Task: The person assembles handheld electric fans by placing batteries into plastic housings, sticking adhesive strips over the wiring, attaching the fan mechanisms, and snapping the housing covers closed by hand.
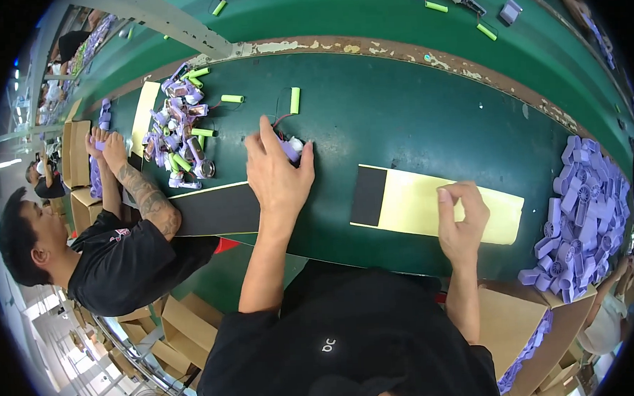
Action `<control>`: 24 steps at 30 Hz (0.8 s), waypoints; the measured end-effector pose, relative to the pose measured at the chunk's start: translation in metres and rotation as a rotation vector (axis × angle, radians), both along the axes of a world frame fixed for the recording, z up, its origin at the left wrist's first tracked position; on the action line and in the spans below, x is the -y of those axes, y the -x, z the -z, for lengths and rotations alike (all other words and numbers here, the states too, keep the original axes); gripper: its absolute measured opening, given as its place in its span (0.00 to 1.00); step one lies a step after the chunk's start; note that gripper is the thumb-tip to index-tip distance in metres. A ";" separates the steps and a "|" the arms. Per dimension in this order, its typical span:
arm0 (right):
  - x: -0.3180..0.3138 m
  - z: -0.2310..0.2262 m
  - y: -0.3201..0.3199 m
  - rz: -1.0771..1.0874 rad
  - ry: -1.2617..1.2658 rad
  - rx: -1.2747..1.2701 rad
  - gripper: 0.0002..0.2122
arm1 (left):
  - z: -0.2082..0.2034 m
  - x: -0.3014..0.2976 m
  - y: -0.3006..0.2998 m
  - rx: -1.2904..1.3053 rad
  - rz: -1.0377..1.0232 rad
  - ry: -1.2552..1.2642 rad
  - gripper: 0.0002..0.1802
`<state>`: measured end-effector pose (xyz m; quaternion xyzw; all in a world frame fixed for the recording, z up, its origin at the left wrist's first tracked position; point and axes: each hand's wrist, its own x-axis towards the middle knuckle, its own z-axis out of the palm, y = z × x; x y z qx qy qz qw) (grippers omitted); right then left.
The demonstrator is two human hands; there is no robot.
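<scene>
My left hand (280, 164) is over the green table with its index finger stretched out and thumb apart. Between them lies a small purple housing (289, 150) with a white round part, wired to a light-green cylindrical battery (295, 100) lying beyond my fingers. Whether the fingers press on the housing is hard to see. My right hand (464, 223) is closed, thumb and index finger drawn together, above a pale yellow sheet (409, 202) with a black band at its left end. Anything in that pinch is too small to make out.
A heap of wired purple assemblies (180, 133) lies left, beside a black strip (218, 211). Purple housings (583, 215) pile up at right, above a cardboard box (510, 324). A co-worker (121, 256) sits left, holding a purple part. Beyond the rail (367, 48) lie more parts.
</scene>
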<state>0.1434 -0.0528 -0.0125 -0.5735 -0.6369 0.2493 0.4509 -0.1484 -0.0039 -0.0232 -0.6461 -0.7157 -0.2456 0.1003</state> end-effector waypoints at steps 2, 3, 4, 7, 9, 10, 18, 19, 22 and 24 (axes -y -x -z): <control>0.002 -0.004 0.011 -0.012 -0.014 0.017 0.04 | 0.001 0.007 0.008 0.361 -0.054 0.243 0.34; 0.004 -0.007 0.017 -0.045 -0.009 0.013 0.04 | 0.007 0.009 0.012 0.350 0.009 0.110 0.27; 0.007 -0.008 0.022 -0.073 0.001 0.012 0.04 | 0.003 0.011 0.010 0.359 0.027 0.116 0.27; 0.014 -0.009 0.030 -0.171 0.064 -0.012 0.11 | -0.016 0.015 -0.015 1.232 0.129 0.393 0.24; 0.018 -0.011 0.034 -0.178 0.301 -0.205 0.16 | -0.020 0.015 -0.049 1.467 0.162 0.464 0.23; 0.019 -0.010 0.033 -0.149 0.446 -0.356 0.19 | -0.021 0.015 -0.065 1.685 0.156 0.520 0.23; 0.026 0.009 0.003 0.003 0.423 -1.002 0.19 | -0.004 0.041 -0.179 1.028 0.616 0.393 0.28; 0.027 0.006 -0.004 0.023 0.356 -1.015 0.19 | -0.007 0.041 -0.189 1.127 0.627 0.509 0.32; 0.031 0.004 -0.023 0.089 0.268 -1.118 0.19 | -0.002 0.037 -0.211 1.273 0.731 0.577 0.38; 0.037 0.007 -0.035 0.146 0.235 -1.223 0.18 | -0.001 0.032 -0.224 1.252 0.914 0.524 0.42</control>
